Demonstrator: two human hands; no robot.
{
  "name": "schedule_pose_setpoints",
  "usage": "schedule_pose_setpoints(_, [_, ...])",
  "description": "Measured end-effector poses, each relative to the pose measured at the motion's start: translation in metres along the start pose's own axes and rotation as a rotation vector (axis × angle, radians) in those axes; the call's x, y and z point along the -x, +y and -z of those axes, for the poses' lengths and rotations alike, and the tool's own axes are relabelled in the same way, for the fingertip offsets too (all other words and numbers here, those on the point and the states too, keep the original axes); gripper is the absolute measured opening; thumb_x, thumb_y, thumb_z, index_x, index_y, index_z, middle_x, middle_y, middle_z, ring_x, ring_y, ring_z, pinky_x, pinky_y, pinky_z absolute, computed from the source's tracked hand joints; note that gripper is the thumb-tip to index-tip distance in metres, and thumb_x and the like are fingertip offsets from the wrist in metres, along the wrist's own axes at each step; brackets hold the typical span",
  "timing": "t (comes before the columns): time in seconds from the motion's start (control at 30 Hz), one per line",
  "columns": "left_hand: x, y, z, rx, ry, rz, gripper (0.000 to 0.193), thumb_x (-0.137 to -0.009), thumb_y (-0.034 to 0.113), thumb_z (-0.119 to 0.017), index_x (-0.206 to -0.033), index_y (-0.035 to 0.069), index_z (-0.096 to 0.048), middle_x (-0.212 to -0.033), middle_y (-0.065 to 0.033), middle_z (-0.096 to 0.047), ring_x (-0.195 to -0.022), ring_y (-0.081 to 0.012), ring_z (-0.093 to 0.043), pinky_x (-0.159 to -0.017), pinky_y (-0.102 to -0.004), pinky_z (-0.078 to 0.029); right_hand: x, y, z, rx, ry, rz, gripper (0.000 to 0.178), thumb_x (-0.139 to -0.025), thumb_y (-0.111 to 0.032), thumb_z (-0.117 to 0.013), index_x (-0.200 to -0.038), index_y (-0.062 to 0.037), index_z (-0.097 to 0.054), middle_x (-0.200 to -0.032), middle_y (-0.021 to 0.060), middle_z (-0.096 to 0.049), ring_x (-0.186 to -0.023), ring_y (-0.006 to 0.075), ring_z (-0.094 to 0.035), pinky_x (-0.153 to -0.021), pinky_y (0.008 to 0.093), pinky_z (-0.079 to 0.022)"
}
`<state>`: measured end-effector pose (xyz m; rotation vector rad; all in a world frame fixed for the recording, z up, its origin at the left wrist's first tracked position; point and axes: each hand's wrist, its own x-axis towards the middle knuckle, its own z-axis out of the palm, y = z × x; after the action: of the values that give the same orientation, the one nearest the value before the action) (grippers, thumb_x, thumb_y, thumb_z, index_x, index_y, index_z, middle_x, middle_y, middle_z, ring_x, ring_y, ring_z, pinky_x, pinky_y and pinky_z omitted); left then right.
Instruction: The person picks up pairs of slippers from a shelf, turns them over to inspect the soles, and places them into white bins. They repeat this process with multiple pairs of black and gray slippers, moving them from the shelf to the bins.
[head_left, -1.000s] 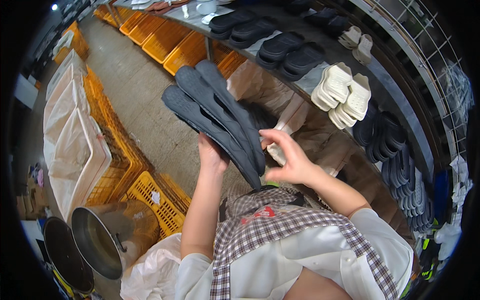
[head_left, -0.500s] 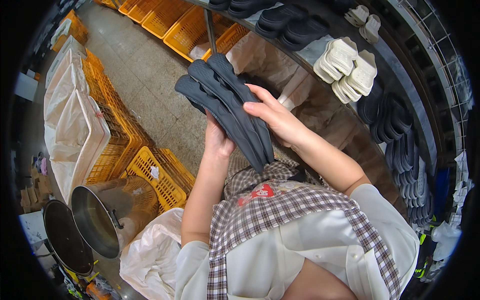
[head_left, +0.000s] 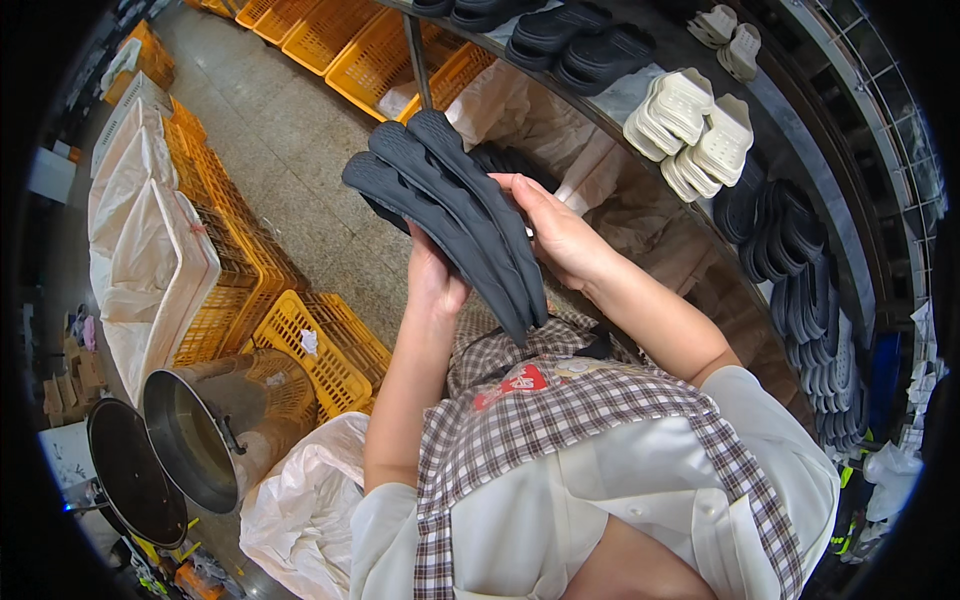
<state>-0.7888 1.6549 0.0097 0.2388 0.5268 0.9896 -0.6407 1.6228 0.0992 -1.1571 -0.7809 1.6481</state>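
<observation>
A nested stack of dark grey foam clogs (head_left: 455, 215) is held up in front of my apron, with ridged soles and edges showing. The stack slants from upper left down toward my waist. My left hand (head_left: 436, 278) is closed round its lower left side, the fingers mostly hidden beneath. On the opposite side, my right hand (head_left: 562, 238) grips the stack's right edge, thumb and fingers bent against it. A small white spot shows by the right fingertips; I cannot tell what it is.
On the right, a long shelf carries dark clogs (head_left: 605, 60) and stacked cream clogs (head_left: 690, 120). Yellow crates (head_left: 375, 75) stand behind. At left are a crate lined with white sacking (head_left: 140, 250), a large metal pot (head_left: 200, 430) and a white sack (head_left: 305, 500).
My right thumb has come off the top of the stack, and that hand now sits at its right edge. The stack's upper end has shifted slightly left and down.
</observation>
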Motion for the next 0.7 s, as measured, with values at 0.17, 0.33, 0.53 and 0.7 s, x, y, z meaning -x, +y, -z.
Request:
schedule_pose_setpoints(0.17, [0.004,-0.005,-0.007,-0.154,0.024,-0.226,0.066,-0.091,0.051,-0.046,-0.135,0.003,-0.034,-0.131,-0.0105,-0.047,-0.120,-0.0248,-0.047,-0.102,-0.0400,-0.039,-0.007,-0.001,0.004,0.013,0.017,0.017,0.046,-0.090,-0.035,-0.059,-0.117,0.0004,-0.045,-0.112,0.0107,-0.054,-0.106,0.0154,-0.052,-0.090,0.0298,-0.044])
schedule_pose_setpoints(0.33, [0.006,-0.012,-0.001,-0.260,-0.044,-0.383,0.054,-0.098,0.032,-0.044,-0.141,0.008,-0.021,-0.136,-0.0112,-0.039,-0.123,-0.0236,-0.043,-0.104,-0.0384,-0.036,-0.006,-0.006,0.004,0.140,-0.032,0.126,0.057,-0.083,-0.026,-0.069,-0.123,0.0055,-0.043,-0.116,0.0128,-0.055,-0.103,0.0159,-0.055,-0.091,0.0286,-0.044])
schedule_pose_setpoints(0.53, [0.000,-0.007,0.011,-0.456,0.084,-0.432,0.054,-0.096,0.017,-0.049,-0.141,0.002,-0.023,-0.139,-0.0101,-0.037,-0.125,-0.0216,-0.040,-0.105,-0.0337,-0.032,0.004,-0.007,0.008,0.324,-0.120,0.190,0.067,-0.079,-0.025,-0.073,-0.129,0.0077,-0.042,-0.124,0.0147,-0.049,-0.113,0.0195,-0.049,-0.096,0.0305,-0.040])
schedule_pose_setpoints(0.7, [-0.002,0.000,0.013,-0.750,-0.072,-0.501,0.046,-0.091,0.014,-0.056,-0.132,0.000,-0.041,-0.134,-0.0107,-0.044,-0.122,-0.0204,-0.043,-0.102,-0.0331,-0.035,0.007,-0.003,0.012,0.618,-0.105,0.464,0.072,-0.074,-0.031,-0.077,-0.124,0.0091,-0.044,-0.123,0.0196,-0.046,-0.117,0.0286,-0.045,-0.100,0.0354,-0.036])
